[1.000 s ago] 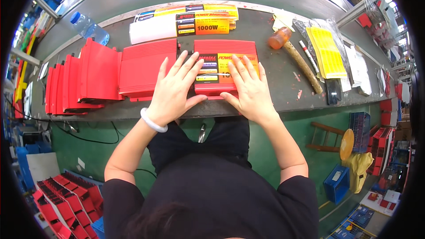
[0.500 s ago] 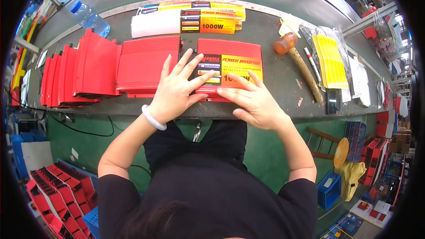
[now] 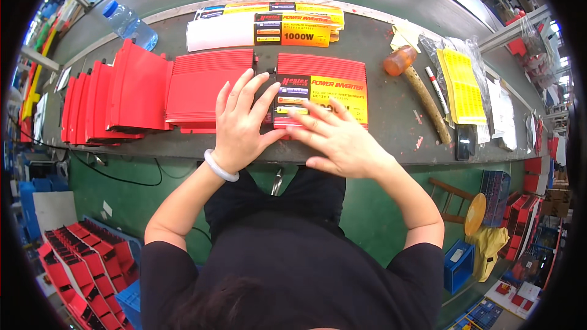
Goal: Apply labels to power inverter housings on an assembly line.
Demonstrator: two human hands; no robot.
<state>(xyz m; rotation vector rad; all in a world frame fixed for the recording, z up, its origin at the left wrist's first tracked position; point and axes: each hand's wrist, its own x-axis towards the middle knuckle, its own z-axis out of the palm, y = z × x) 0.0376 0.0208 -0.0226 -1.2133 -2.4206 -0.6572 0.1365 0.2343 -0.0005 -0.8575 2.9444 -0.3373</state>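
My left hand [image 3: 240,127], spread, grasping nothing, rests at the left edge of the red ribbed rectangular box [image 3: 324,66]; my right hand [image 3: 347,145], unclenched, overlies its yellow-and-black label [image 3: 350,96].

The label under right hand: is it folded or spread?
Spread: the label lies flat on the red box, partly under the right hand.

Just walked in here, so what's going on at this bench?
A person's right hand lies, fingers spread, over the lower part of a yellow-and-red label on a red case. The left hand is at that case's left edge, overlapping a plain red case beside it. Further labels lie farther back; a mallet lies to the right.
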